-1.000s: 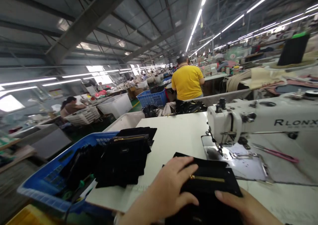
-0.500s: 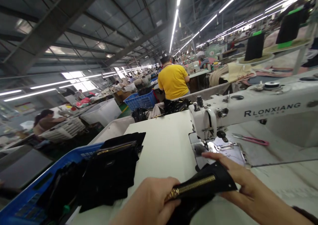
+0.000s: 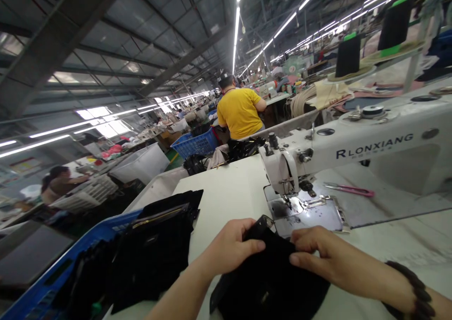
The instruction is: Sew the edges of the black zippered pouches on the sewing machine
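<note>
Two hands, left [image 3: 235, 247] and right [image 3: 318, 254], each pinch the black fabric piece [image 3: 275, 273] between nearly closed thumb and fingers. It lies over the near part of the pale tabletop [image 3: 226, 193], just before the sewing machine [image 3: 282, 169], right of the black stack [image 3: 151, 249].

A pale tabletop [image 3: 221, 193] carries black pieces [image 3: 151, 249] and pink-handled snips [image 3: 353, 189].
</note>
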Demonstrator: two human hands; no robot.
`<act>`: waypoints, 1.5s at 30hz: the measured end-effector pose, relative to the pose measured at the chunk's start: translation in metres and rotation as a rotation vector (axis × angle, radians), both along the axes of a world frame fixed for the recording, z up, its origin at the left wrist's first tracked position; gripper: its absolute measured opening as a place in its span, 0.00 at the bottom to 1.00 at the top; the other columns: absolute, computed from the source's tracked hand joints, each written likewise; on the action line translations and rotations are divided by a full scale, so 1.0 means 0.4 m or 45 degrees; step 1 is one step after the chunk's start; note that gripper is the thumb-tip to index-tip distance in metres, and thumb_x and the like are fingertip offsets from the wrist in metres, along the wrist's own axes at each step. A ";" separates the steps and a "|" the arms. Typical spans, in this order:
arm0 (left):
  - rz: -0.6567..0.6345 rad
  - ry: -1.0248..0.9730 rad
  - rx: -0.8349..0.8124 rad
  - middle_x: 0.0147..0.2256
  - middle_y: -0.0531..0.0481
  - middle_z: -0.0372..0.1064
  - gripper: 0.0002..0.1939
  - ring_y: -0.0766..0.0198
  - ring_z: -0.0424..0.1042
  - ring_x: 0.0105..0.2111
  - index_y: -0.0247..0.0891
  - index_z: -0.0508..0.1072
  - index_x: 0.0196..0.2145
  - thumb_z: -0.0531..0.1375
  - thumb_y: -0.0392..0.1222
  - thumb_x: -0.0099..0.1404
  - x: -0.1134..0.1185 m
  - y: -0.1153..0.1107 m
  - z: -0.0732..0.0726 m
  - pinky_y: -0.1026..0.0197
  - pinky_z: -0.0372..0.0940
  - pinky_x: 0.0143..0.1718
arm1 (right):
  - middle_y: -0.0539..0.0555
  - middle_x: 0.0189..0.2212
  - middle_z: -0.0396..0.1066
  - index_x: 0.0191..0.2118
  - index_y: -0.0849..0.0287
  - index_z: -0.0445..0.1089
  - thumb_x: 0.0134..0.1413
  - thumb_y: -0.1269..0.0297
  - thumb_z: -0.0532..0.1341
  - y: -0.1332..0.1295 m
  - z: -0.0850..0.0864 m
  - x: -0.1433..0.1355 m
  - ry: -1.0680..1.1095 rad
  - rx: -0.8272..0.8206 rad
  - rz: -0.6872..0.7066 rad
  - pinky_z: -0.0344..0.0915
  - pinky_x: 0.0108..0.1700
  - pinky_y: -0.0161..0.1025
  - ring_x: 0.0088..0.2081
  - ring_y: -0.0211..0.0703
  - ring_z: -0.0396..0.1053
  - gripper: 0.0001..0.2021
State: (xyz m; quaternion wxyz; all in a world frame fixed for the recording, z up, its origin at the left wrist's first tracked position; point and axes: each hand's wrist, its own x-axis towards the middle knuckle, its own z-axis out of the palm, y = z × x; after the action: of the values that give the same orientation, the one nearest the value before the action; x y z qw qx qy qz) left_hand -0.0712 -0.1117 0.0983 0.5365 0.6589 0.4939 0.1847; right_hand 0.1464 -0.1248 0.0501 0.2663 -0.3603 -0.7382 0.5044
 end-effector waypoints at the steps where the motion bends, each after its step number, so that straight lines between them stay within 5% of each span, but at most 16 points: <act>1: 0.012 -0.044 -0.045 0.29 0.51 0.67 0.13 0.63 0.64 0.30 0.32 0.71 0.34 0.63 0.42 0.52 -0.004 0.003 0.000 0.64 0.58 0.33 | 0.50 0.25 0.62 0.20 0.57 0.56 0.54 0.55 0.54 0.000 -0.003 0.010 -0.029 -0.001 0.002 0.54 0.28 0.36 0.27 0.40 0.60 0.16; 5: 0.025 -0.126 -0.145 0.30 0.50 0.67 0.18 0.62 0.64 0.30 0.31 0.70 0.36 0.65 0.44 0.49 -0.007 0.007 0.003 0.63 0.58 0.33 | 0.47 0.21 0.57 0.20 0.57 0.53 0.55 0.54 0.53 -0.003 -0.015 0.023 -0.118 -0.023 0.039 0.51 0.26 0.35 0.24 0.37 0.55 0.18; 10: 0.079 0.124 0.038 0.24 0.53 0.62 0.13 0.65 0.59 0.26 0.32 0.69 0.28 0.60 0.47 0.54 0.011 -0.001 0.016 0.65 0.54 0.27 | 0.46 0.17 0.50 0.18 0.57 0.48 0.57 0.52 0.51 -0.008 -0.019 0.009 -0.253 0.067 -0.033 0.45 0.23 0.36 0.21 0.35 0.48 0.22; 18: -0.033 0.263 0.097 0.25 0.53 0.61 0.15 0.65 0.60 0.27 0.33 0.70 0.31 0.54 0.49 0.59 0.013 -0.009 0.053 0.64 0.54 0.29 | 0.47 0.21 0.58 0.20 0.57 0.51 0.59 0.55 0.50 -0.014 -0.024 0.011 -0.209 0.109 0.044 0.50 0.26 0.35 0.24 0.36 0.54 0.19; 21: 0.020 0.325 0.151 0.22 0.55 0.57 0.15 0.66 0.57 0.25 0.34 0.66 0.26 0.54 0.50 0.59 0.016 -0.008 0.051 0.65 0.51 0.25 | 0.47 0.19 0.55 0.20 0.57 0.49 0.59 0.54 0.50 -0.018 -0.024 0.013 -0.215 0.068 0.032 0.49 0.24 0.35 0.22 0.36 0.52 0.20; 27: 0.150 0.264 0.216 0.21 0.56 0.54 0.15 0.67 0.56 0.24 0.36 0.63 0.23 0.53 0.50 0.59 0.012 -0.005 0.036 0.65 0.51 0.25 | 0.50 0.28 0.66 0.22 0.57 0.59 0.56 0.55 0.53 -0.023 -0.021 0.038 -0.042 0.026 -0.001 0.58 0.33 0.34 0.31 0.41 0.62 0.15; 33: 0.151 0.388 0.364 0.19 0.58 0.49 0.18 0.69 0.51 0.22 0.37 0.56 0.18 0.54 0.48 0.59 0.013 -0.012 0.048 0.65 0.47 0.23 | 0.48 0.20 0.55 0.20 0.57 0.51 0.56 0.54 0.51 -0.015 -0.037 0.037 -0.252 0.038 -0.001 0.51 0.25 0.34 0.25 0.39 0.55 0.18; 38: 0.183 0.241 0.255 0.20 0.56 0.54 0.15 0.67 0.56 0.24 0.36 0.62 0.21 0.54 0.48 0.58 0.015 -0.009 0.041 0.65 0.50 0.25 | 0.46 0.18 0.49 0.20 0.57 0.47 0.58 0.54 0.49 -0.012 -0.034 0.028 -0.280 -0.012 0.057 0.48 0.25 0.35 0.23 0.37 0.50 0.19; 45: 0.254 0.072 -0.005 0.22 0.55 0.57 0.15 0.67 0.57 0.24 0.35 0.65 0.26 0.58 0.51 0.52 0.007 -0.001 0.021 0.64 0.52 0.26 | 0.49 0.20 0.57 0.22 0.56 0.54 0.57 0.49 0.50 -0.026 -0.079 0.031 -0.143 -0.213 0.029 0.57 0.26 0.33 0.24 0.39 0.57 0.19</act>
State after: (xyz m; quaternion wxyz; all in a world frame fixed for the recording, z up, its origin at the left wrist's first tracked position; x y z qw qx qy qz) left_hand -0.0683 -0.1120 0.1067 0.5025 0.6104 0.5724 0.2177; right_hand 0.1587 -0.1351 0.0186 0.1877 -0.4006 -0.7114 0.5460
